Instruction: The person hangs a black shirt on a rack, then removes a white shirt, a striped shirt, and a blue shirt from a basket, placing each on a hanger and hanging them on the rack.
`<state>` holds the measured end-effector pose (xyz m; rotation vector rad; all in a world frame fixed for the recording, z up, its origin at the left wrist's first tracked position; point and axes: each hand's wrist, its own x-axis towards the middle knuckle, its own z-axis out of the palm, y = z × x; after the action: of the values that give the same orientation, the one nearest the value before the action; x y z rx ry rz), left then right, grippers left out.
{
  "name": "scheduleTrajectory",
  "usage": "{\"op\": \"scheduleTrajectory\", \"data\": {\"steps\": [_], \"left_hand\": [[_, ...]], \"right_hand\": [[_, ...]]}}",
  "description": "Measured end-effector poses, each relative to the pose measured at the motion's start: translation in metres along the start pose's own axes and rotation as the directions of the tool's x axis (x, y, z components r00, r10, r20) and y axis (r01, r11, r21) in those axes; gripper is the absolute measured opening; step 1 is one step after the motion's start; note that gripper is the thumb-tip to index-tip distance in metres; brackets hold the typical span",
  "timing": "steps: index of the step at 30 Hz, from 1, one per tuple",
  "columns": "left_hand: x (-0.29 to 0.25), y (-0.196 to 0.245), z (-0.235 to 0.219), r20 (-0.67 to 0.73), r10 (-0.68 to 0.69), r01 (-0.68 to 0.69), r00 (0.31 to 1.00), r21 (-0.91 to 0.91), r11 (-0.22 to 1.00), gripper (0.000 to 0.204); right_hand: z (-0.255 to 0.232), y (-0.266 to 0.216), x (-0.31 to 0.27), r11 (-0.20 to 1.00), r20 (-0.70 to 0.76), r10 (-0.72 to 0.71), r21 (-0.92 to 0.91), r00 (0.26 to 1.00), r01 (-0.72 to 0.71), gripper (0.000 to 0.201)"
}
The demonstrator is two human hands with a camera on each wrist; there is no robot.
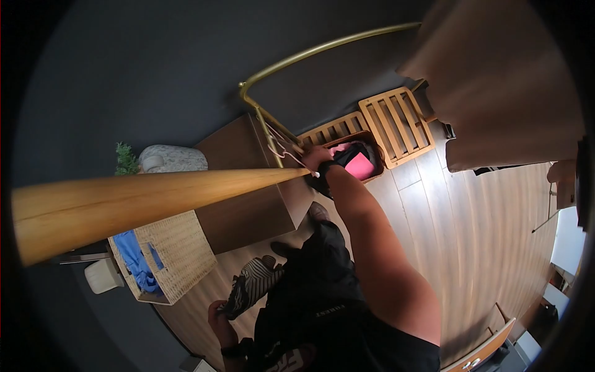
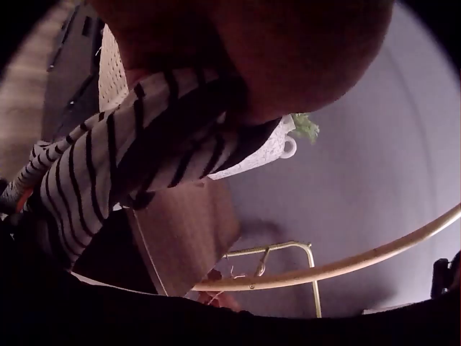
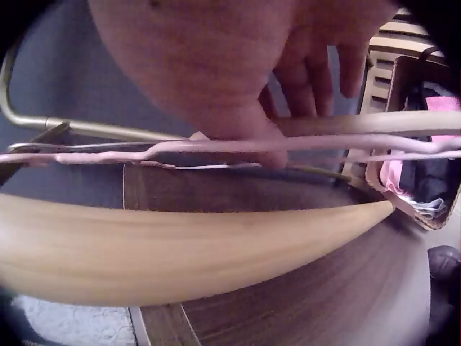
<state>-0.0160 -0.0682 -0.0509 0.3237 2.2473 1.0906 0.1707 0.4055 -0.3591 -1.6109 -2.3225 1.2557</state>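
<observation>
My left hand (image 1: 220, 319) grips one end of a black-and-white striped cloth (image 1: 253, 282), which hangs beside my dark clothes. In the left wrist view the striped cloth (image 2: 94, 166) drapes in folds below the hand (image 2: 281, 58). Reaching forward, my right hand (image 1: 317, 156) is at the pink hanger (image 1: 277, 144) beside the brass rack (image 1: 263, 111). The right wrist view shows the thumb of this hand (image 3: 209, 65) against the thin pink hanger (image 3: 209, 146), fingers bent down behind. A long wooden pole (image 1: 155, 192) crosses in front of it.
Beyond the right hand, a brown basket (image 1: 379, 168) holds pink and black cloth, by slatted wooden stands (image 1: 396, 127). At left are a dark wooden cabinet (image 1: 242, 186) with a grey-white pot, and a wicker basket (image 1: 180, 254) with blue cloth. A brown sheet (image 1: 502, 93) hangs at right.
</observation>
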Motion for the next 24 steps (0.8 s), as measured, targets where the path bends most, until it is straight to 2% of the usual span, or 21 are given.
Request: {"op": "scheduleTrajectory", "data": {"steps": [3, 4, 9, 12, 15, 17, 19, 21, 23, 24], "left_hand": [[0.002, 0.009, 0.003, 0.022, 0.002, -0.002, 1.0, 0.005, 1.0, 0.024], [0.003, 0.011, 0.006, 0.03, 0.025, -0.026, 0.999, 0.006, 1.0, 0.022], [0.016, 0.016, 0.01, 0.131, 0.099, -0.108, 0.986, 0.064, 0.992, 0.018], [0.025, 0.022, 0.014, 0.165, 0.161, -0.173, 0.973, 0.059, 0.983, 0.017], [0.037, 0.013, 0.013, 0.166, 0.205, -0.212, 0.965, 0.025, 0.977, 0.016], [0.043, 0.015, 0.014, 0.198, 0.261, -0.262, 0.945, -0.022, 0.965, 0.015], [0.042, 0.026, 0.02, 0.191, 0.249, -0.244, 0.949, -0.053, 0.968, 0.014], [0.048, 0.02, 0.019, 0.183, 0.213, -0.201, 0.96, -0.084, 0.976, 0.014], [0.046, 0.031, 0.023, 0.166, 0.195, -0.173, 0.967, -0.138, 0.975, 0.016], [0.047, 0.034, 0.022, 0.163, 0.198, -0.171, 0.967, -0.165, 0.971, 0.016]], "right_hand": [[-0.024, -0.007, -0.019, 0.99, -0.069, 0.102, 0.107, 0.992, -0.094, 0.041], [-0.028, -0.007, -0.025, 0.987, -0.151, 0.03, 0.161, 0.988, -0.006, 0.042], [-0.057, -0.012, -0.062, 0.969, -0.289, 0.046, 0.246, 0.956, 0.028, 0.039], [-0.069, -0.01, -0.098, 0.954, -0.414, 0.072, 0.295, 0.908, 0.059, 0.042], [-0.066, 0.02, -0.131, 0.951, -0.476, 0.103, 0.303, 0.873, 0.053, 0.041], [-0.084, 0.017, -0.172, 0.948, -0.429, 0.249, 0.292, 0.868, -0.127, 0.037], [-0.088, 0.038, -0.202, 0.935, -0.462, 0.233, 0.347, 0.856, -0.067, 0.034], [-0.102, 0.056, -0.237, 0.971, -0.516, 0.151, 0.236, 0.843, -0.03, 0.032], [-0.129, 0.066, -0.273, 0.965, -0.403, 0.232, 0.211, 0.886, -0.156, 0.031], [-0.146, 0.062, -0.291, 0.949, -0.369, 0.257, 0.269, 0.893, -0.162, 0.031]]}}
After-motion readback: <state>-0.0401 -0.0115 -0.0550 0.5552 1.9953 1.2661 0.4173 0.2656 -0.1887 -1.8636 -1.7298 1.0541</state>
